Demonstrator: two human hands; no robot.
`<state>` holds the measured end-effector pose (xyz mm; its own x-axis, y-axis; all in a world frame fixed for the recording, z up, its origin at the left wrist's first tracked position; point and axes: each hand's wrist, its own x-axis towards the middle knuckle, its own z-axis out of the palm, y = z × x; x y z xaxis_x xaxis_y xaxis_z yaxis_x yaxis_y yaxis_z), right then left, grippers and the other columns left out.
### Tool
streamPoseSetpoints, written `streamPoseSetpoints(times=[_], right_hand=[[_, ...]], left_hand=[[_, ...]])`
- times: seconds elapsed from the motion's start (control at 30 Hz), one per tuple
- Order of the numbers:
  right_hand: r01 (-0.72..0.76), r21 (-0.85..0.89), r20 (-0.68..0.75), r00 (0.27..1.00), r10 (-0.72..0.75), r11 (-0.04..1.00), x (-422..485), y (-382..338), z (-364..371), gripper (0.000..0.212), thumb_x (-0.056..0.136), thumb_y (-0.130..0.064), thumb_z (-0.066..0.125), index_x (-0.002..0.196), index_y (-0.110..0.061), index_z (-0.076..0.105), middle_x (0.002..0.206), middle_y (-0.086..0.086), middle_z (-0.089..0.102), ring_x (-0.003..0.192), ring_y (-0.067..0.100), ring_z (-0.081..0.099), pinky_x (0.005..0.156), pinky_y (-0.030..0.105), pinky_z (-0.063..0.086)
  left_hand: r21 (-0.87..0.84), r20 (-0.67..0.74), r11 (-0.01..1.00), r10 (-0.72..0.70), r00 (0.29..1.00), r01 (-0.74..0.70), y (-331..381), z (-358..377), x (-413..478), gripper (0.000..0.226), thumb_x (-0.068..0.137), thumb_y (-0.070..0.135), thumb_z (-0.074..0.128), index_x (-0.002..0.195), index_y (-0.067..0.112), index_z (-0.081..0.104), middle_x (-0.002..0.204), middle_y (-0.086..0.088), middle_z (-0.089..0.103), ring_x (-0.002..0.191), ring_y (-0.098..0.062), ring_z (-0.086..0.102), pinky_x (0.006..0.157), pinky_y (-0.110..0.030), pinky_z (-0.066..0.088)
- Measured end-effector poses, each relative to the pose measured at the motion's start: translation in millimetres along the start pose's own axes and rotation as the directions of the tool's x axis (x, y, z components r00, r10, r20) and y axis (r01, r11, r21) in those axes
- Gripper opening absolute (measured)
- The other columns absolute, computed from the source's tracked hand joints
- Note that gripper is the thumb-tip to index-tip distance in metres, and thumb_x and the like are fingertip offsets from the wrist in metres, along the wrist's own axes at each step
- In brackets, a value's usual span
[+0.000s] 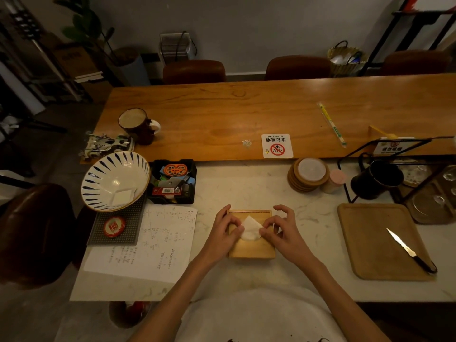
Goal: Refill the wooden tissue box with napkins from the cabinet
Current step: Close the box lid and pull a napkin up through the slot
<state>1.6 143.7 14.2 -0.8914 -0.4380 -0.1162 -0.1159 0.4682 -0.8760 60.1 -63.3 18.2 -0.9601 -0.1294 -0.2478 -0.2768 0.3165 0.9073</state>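
The square wooden tissue box [251,249] lies on the white marble counter straight in front of me. A white napkin [251,227] pokes up as a folded point through the opening in its lid. My left hand [225,233] rests on the box's left side, fingertips pinching the napkin's left edge. From the other side, my right hand [281,230] pinches the right edge of that same napkin between thumb and forefinger, the other fingers raised. The cabinet is not in view.
A handwritten paper sheet [148,243] and a striped bowl [114,180] lie to the left, with a black tray of small items [172,181] behind. On the right sits a wooden cutting board [375,243] carrying a knife [409,250]; a coaster stack [308,174] and black mug [377,178] stand farther back.
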Motion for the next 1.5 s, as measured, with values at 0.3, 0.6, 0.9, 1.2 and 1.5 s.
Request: streamPoseSetpoints(times=[0.3, 0.6, 0.9, 1.2, 1.5], right_hand=[[0.016, 0.024, -0.004, 1.0, -0.016, 1.0, 1, -1, 1, 0.009, 0.086, -0.021, 0.07, 0.084, -0.028, 0.065, 0.138, -0.004, 0.028, 0.099, 0.009, 0.051, 0.081, 0.009, 0.041], [-0.012, 0.068, 0.046, 0.999, 0.009, 0.998, 1, -1, 0, 0.007, 0.089, -0.022, 0.065, 0.086, -0.027, 0.064, 0.136, -0.001, 0.033, 0.096, 0.003, 0.051, 0.085, 0.013, 0.042], [-0.348, 0.672, 0.075, 0.91, 0.408, 0.654, -2, -12, -1, 0.069, 0.091, -0.061, 0.033, 0.151, -0.028, 0.025, 0.158, -0.008, 0.024, 0.141, 0.008, 0.029, 0.117, 0.034, 0.026], [-0.566, 0.707, 0.41, 0.816, 0.407, 0.424, -8, -19, 10, 0.076, 0.088, -0.073, 0.014, 0.152, -0.032, 0.019, 0.151, -0.003, 0.041, 0.135, 0.017, 0.043, 0.117, 0.044, 0.027], [-0.517, 0.634, 0.305, 0.851, 0.428, 0.576, -19, -31, 18, 0.053, 0.095, -0.061, 0.019, 0.138, -0.04, 0.04, 0.14, -0.015, 0.05, 0.125, 0.003, 0.05, 0.111, 0.031, 0.035]], left_hand=[[-0.03, 0.03, 0.999, 0.011, 0.999, -0.01, -1, -1, 2, 0.02, 0.094, 0.007, 0.055, 0.086, 0.026, 0.057, 0.153, 0.002, 0.025, 0.139, -0.009, 0.025, 0.114, -0.03, 0.024], [-0.058, 0.015, 0.997, -0.054, 0.998, 0.055, 0, 2, 3, 0.01, 0.096, 0.009, 0.052, 0.094, 0.016, 0.06, 0.147, 0.003, 0.029, 0.138, -0.01, 0.029, 0.112, -0.027, 0.024], [-0.384, -0.016, 0.9, -0.229, 0.973, 0.205, 12, 1, -15, 0.053, 0.103, 0.033, 0.033, 0.152, 0.028, 0.015, 0.151, 0.012, 0.023, 0.14, -0.005, 0.024, 0.107, -0.015, 0.029], [-0.482, 0.17, 0.78, -0.363, 0.916, 0.399, 4, 6, -16, 0.054, 0.094, 0.064, 0.028, 0.141, 0.039, 0.042, 0.143, 0.008, 0.052, 0.128, -0.009, 0.052, 0.105, -0.032, 0.045], [-0.237, 0.1, 0.925, -0.282, 0.954, 0.298, 6, 13, -32, 0.058, 0.103, 0.039, 0.023, 0.152, 0.033, -0.008, 0.162, 0.008, 0.002, 0.147, -0.011, 0.011, 0.116, -0.024, 0.016]])
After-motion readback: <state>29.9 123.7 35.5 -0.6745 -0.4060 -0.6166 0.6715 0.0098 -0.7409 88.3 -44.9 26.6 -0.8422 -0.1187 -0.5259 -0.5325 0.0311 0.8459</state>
